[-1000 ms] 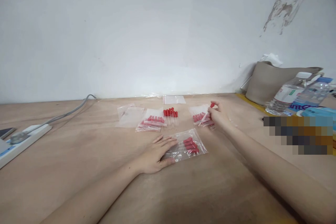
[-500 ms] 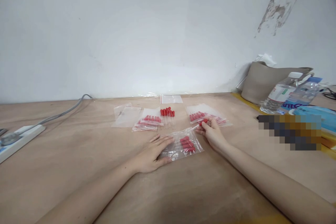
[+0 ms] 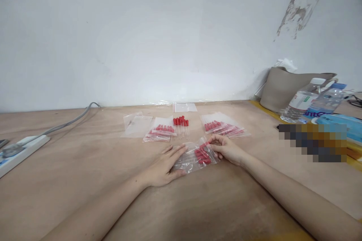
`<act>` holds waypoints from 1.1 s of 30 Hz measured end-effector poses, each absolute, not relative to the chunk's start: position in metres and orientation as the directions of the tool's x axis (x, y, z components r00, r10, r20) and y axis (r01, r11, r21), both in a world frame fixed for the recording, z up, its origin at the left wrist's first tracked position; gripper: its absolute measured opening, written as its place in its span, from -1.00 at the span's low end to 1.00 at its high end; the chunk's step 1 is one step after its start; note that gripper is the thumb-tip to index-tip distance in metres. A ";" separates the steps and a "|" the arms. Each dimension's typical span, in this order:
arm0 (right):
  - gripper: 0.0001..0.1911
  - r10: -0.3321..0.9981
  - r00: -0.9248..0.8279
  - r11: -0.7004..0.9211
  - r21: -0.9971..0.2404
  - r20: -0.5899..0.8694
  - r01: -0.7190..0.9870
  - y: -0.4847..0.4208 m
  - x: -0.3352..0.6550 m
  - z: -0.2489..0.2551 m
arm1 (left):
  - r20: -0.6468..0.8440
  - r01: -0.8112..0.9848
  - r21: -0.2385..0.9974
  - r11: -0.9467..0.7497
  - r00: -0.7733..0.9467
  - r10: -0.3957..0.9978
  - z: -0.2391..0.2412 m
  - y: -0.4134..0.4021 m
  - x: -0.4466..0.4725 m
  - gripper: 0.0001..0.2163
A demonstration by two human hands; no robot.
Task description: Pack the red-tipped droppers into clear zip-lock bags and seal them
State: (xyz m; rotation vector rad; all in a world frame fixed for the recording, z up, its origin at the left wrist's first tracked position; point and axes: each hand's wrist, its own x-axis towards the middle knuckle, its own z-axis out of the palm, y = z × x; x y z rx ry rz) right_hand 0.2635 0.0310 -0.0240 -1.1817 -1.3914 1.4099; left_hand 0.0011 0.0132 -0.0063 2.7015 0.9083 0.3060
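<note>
Head view shows the left hand lying flat, fingers spread, on a clear bag on the counter while the right hand pinches a red-capped dropper at its mouth; next it likely needs sliding fully inside.

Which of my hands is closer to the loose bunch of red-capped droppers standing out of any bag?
Left. The left hand lies just in front of the loose droppers; the right hand sits farther off to their right, at the clear bag.

Both forearms are bare; no sleeves are in view. The left hand and right hand are ungloved.
</note>
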 end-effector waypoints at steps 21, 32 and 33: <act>-0.71 0.873 -0.430 0.375 -0.881 0.231 0.289 0.035 0.253 -0.026 | 0.086 0.601 0.324 -0.731 0.750 0.656 -0.009 0.013 -0.001 -0.41; -0.66 0.946 -0.323 0.052 -0.982 -0.010 0.183 0.035 0.253 -0.022 | 0.123 0.569 0.325 -0.755 0.766 0.630 -0.008 0.013 0.000 -0.42; -0.66 0.942 -0.335 0.013 -0.990 -0.035 0.141 0.034 0.254 -0.019 | 0.132 0.562 0.335 -0.757 0.767 0.628 -0.008 0.012 0.000 -0.42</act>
